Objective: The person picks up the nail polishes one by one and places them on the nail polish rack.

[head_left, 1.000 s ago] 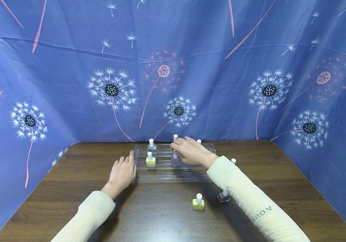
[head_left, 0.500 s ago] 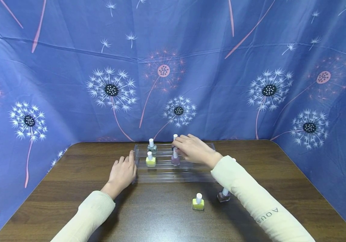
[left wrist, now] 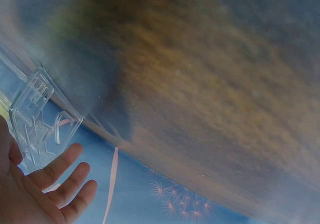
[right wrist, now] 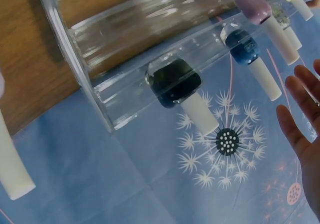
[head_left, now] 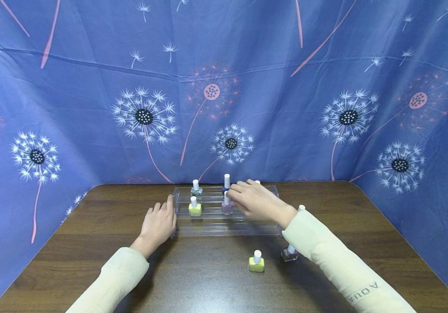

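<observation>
A clear stepped rack (head_left: pixel 208 227) bears several white-capped nail polish bottles. On its back row stand a teal glitter bottle (head_left: pixel 196 191), a blue bottle (right wrist: pixel 242 46) and a dark bottle (right wrist: pixel 175 84). One row forward are a yellow bottle (head_left: pixel 195 209) and a purple bottle (head_left: pixel 227 208). My right hand (head_left: pixel 257 201) hovers over the rack's right half, fingertips beside the purple bottle's cap; the right wrist view shows its fingers extended. My left hand (head_left: pixel 159 224) lies at the rack's left end, index finger along the side panel, its fingers spread in the left wrist view.
In front of the rack, a second yellow bottle (head_left: pixel 256 264) and a dark brown bottle (head_left: pixel 289 254) stand on the wooden table (head_left: pixel 192 278). Another white cap (head_left: pixel 301 208) shows behind my right sleeve. A blue dandelion-print cloth (head_left: pixel 279 108) hangs behind the table.
My right hand has drawn back to the right, away from the blue and purple bottles, uncovering more of the blue one. The purple bottle stays in its place. My left hand has not moved.
</observation>
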Demonstrator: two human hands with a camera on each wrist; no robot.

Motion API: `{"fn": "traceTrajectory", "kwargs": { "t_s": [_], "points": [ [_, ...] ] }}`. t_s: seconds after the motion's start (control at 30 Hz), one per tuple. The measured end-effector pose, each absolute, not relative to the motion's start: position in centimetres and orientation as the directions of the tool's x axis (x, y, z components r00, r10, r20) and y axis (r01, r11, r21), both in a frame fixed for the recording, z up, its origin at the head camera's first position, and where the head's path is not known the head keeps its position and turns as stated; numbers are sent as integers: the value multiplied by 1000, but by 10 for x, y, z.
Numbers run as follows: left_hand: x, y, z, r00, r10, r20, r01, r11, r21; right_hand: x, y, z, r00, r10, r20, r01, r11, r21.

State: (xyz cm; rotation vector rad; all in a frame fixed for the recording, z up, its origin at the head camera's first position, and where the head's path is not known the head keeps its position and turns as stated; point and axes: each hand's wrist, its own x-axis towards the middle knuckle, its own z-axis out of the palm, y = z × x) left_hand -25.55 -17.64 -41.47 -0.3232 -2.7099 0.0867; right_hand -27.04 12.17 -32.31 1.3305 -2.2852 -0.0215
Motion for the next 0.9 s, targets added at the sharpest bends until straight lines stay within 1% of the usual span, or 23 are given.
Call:
{"fn": "traceTrajectory", "kwargs": {
  "t_s": [0.2, 0.37, 0.63, 0.9],
  "points": [
    [-256, -177, -415, -889, 236, 392, 210, 972, -109, -263, 127, -329, -361, -830, 426, -817, 501, 284],
    [-256, -176, -416, -884, 230, 408, 211, 973, -91, -257, 132, -335, -349, -841, 413, -821, 487, 297],
    [-255, -176, -416, -885, 222, 409, 210, 975, -76, -247, 138, -345, -357, -846, 396, -827, 483, 287],
    [-256, -176, -417, -885, 228, 407, 210, 974, -89, -237, 146, -356, -357, -850, 388, -841, 473, 262]
  ]
}}
